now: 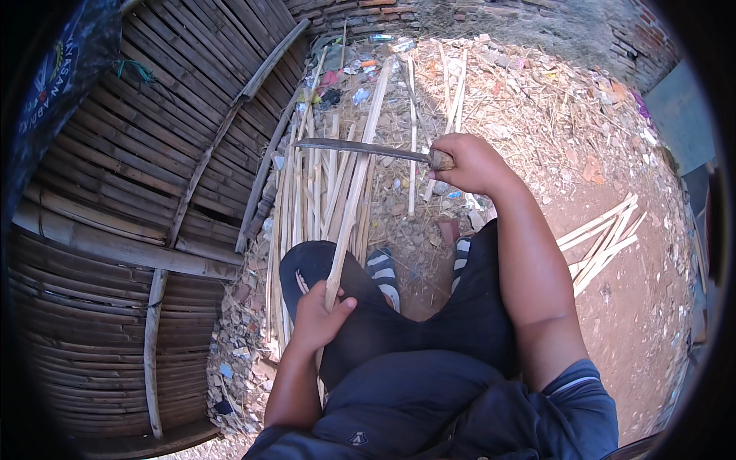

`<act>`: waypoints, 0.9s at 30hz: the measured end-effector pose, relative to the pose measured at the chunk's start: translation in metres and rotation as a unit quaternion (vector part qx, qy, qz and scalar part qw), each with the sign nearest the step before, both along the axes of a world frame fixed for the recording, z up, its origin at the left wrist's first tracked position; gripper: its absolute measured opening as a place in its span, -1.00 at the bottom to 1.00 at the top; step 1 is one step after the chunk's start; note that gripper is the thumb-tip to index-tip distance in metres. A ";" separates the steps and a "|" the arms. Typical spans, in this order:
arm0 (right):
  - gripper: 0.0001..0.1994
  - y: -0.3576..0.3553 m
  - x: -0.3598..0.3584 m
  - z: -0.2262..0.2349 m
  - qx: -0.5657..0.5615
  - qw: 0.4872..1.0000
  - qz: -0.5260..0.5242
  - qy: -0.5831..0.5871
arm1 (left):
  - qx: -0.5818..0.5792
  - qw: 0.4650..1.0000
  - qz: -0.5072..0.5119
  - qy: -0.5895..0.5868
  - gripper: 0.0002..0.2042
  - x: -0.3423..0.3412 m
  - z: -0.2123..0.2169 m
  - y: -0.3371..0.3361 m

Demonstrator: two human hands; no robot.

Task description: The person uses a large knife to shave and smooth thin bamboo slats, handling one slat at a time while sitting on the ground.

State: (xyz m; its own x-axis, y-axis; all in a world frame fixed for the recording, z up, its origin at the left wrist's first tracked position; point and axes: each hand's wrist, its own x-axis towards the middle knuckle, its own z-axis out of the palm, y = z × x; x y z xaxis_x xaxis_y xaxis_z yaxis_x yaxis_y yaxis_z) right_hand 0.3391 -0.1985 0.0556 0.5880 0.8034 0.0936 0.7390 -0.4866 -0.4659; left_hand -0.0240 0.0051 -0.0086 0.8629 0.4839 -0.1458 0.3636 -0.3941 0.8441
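My left hand [318, 316] is closed around the lower end of a long pale bamboo strip [355, 192], near my left knee. The strip slants away from me toward the far wall. In my right hand [471, 165] is the wooden handle of a machete [360, 148], gripped in closed fingers. Its dark blade points left and crosses over the strip; whether the two touch I cannot tell. Beneath and left of the strip lie several more bamboo strips [287, 222] on the ground, running away from me.
A bamboo slat wall [138, 176] stands along the left. At the far side rises a brick wall [529, 27]. Rubble, shavings and litter cover the ground ahead. To the right lies a small pile of split bamboo pieces [602, 244]. My striped sandals [383, 280] rest between the strips and my right leg.
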 end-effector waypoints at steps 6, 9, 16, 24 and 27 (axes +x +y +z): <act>-0.60 0.009 -0.028 -0.005 -0.007 0.985 0.169 0.040 | -0.036 0.999 0.007 -0.015 -0.65 -0.002 -0.004 0.002; -0.59 0.008 -0.019 -0.005 0.035 0.991 0.125 0.039 | -0.034 0.999 0.004 -0.018 -0.68 -0.004 -0.004 0.003; -0.56 -0.001 0.000 -0.011 0.070 0.997 0.014 0.032 | -0.038 0.999 0.008 -0.015 -0.70 -0.002 -0.003 0.001; -0.57 0.009 -0.019 -0.007 -0.003 0.987 0.145 0.074 | -0.025 0.999 0.016 -0.023 -0.71 -0.003 -0.004 -0.001; -0.47 0.004 -0.001 -0.005 0.006 0.999 0.018 0.039 | -0.028 0.999 0.020 -0.024 -0.71 -0.003 -0.005 0.000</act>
State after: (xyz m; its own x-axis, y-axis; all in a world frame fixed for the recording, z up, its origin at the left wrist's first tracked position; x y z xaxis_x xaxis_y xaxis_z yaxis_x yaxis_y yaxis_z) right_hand 0.3382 -0.1946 0.0506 0.5642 0.8236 0.0585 0.7172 -0.4537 -0.5290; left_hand -0.0269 0.0048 -0.0133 0.8496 0.5106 -0.1319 0.3360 -0.3312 0.8817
